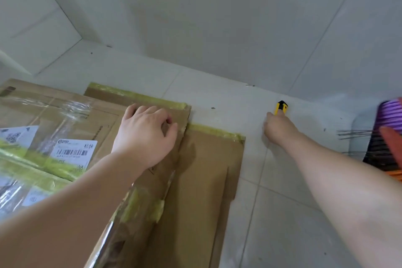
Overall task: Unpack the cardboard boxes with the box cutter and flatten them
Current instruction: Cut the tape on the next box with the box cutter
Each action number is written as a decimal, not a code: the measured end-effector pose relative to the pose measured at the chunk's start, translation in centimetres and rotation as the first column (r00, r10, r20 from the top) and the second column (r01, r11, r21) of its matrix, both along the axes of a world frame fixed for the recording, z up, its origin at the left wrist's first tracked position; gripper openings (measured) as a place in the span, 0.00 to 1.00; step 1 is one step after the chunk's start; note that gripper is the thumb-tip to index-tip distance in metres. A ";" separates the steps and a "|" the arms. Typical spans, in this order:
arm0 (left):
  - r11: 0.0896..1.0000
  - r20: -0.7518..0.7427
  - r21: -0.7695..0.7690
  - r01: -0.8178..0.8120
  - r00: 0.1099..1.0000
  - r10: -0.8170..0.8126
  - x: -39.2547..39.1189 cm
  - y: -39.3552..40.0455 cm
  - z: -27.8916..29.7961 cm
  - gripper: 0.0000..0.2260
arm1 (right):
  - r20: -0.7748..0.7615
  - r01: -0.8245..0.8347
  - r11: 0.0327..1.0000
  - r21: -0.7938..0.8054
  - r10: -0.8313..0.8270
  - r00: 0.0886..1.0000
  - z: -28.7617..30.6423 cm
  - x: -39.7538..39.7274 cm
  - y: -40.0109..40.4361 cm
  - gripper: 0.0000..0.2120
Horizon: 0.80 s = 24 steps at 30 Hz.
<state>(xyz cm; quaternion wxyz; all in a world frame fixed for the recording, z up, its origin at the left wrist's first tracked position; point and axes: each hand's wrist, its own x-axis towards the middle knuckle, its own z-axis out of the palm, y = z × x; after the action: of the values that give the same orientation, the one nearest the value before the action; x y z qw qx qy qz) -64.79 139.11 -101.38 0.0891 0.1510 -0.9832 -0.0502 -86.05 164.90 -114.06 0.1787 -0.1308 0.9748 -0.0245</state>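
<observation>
Flattened brown cardboard boxes (208,167) lie stacked on the pale tiled floor, edged with yellow-green tape and clear tape. White shipping labels (74,150) show on the left sheets. My left hand (145,135) rests palm down on the cardboard near its far edge, fingers curled at the flap's edge. My right hand (279,128) is out over the floor to the right of the cardboard, shut on the yellow and black box cutter (281,107), whose tip sticks out beyond my fist. The blade itself is not visible.
A white tiled wall (217,17) rises just behind the cardboard. At the right edge stands a purple and orange object with dark bristles or wires (387,137), partly blurred. Bare floor tiles (293,213) lie to the right of the cardboard.
</observation>
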 end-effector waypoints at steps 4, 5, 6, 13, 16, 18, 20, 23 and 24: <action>1.000 0.027 0.003 0.001 1.000 -0.001 -0.2 0.2 0.0 0.07 | 0.039 0.010 1.000 0.015 -0.011 0.999 -0.8 -0.7 -0.1 0.13; 1.000 0.027 0.008 0.001 1.000 -0.001 -0.1 0.2 0.1 0.07 | 0.017 0.039 0.999 -0.004 -0.039 0.999 -1.1 -0.8 0.0 0.13; 1.000 0.028 0.011 0.000 1.000 -0.001 -0.1 0.1 0.1 0.08 | -0.011 0.070 0.997 -0.018 -0.071 0.997 -1.2 -0.9 0.1 0.14; 1.000 0.029 0.002 0.002 1.000 -0.002 -0.1 0.1 0.0 0.09 | 0.006 0.284 0.953 -0.109 -0.285 0.958 -1.6 -1.1 0.3 0.21; 1.000 0.012 0.000 0.010 1.000 -0.010 -0.1 0.1 -0.2 0.10 | 0.050 0.341 0.929 -0.147 -0.337 0.940 -1.4 -0.9 -0.2 0.15; 1.000 -0.001 -0.002 0.019 1.000 -0.019 0.0 0.0 -0.2 0.11 | 0.065 0.349 0.924 -0.157 -0.343 0.937 -0.9 -0.5 -0.4 0.08; 1.000 -0.019 0.003 0.026 0.999 -0.026 0.1 -0.1 -0.2 0.12 | 0.088 0.370 0.907 -0.201 -0.359 0.929 -0.3 0.1 -0.5 0.06; 0.999 -0.027 0.026 0.029 0.999 -0.029 0.3 0.0 -0.1 0.14 | 0.177 0.378 0.860 -0.343 -0.336 0.925 1.4 1.0 -1.2 0.03; 0.999 -0.036 0.041 0.026 0.999 -0.025 0.4 0.1 0.1 0.15 | 0.231 0.394 0.811 -0.432 -0.323 0.918 2.4 1.5 -1.5 0.04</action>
<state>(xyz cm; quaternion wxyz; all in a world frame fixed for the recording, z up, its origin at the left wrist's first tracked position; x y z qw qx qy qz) -64.36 139.20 -101.30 0.1028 0.1392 -0.9821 -0.0745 -84.59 163.43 -111.64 0.2050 0.0185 0.9304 -0.3032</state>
